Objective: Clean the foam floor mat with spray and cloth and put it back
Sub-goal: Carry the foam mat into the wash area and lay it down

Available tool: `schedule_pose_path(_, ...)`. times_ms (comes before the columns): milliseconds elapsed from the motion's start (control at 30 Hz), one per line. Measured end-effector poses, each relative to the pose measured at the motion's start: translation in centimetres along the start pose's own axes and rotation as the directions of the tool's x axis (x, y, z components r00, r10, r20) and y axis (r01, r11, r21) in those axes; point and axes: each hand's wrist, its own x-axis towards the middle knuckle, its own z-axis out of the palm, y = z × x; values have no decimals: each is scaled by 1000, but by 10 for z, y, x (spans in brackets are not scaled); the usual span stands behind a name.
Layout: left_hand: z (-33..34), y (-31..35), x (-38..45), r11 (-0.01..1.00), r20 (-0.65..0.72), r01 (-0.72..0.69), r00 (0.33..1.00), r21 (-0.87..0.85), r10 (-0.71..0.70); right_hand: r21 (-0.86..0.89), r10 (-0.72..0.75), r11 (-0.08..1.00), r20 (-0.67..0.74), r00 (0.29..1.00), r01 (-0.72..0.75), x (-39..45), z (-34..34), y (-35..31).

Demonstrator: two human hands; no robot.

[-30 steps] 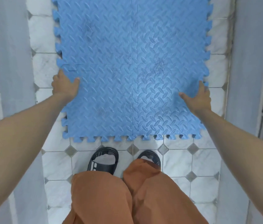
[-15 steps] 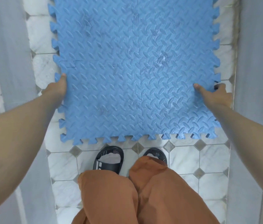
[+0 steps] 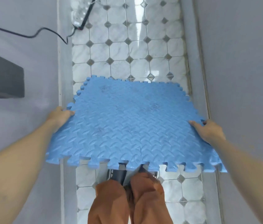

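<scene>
Both hands, left hand (image 3: 59, 116) and right hand (image 3: 208, 130), grip the blue interlocking foam floor mat (image 3: 132, 128) with fingers curled round its side edges, dark smudges suggesting cleaning remains.

A blue mat (image 3: 127, 126) embossed with a herringbone leaf pattern is seen. Beneath it, white marbled floor tiles (image 3: 132, 50) with small grey diamond insets are laid. Beyond the mat, a black cable (image 3: 30, 35) is seen; nearer than it, orange trousers (image 3: 127, 199).
</scene>
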Motion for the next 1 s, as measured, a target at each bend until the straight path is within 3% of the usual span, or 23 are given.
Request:
schedule_pose_path(267,-68,23,-70,972,50,-92,995,218,83,-72,34,997,128,991,-25,-89,-47,33)
schedule_pose_path(600,-113,10,-166,936,51,-160,987,314,151,-53,84,996,131,988,-78,-231,-53,101)
schedule_pose_path(733,-126,25,-215,835,128,-231,973,499,193,-52,152,988,109,982,-147,-289,-74,120)
schedule_pose_path(1000,-148,69,-301,520,316,-451,890,726,330,104,318,940,73,945,-324,-422,-85,183)
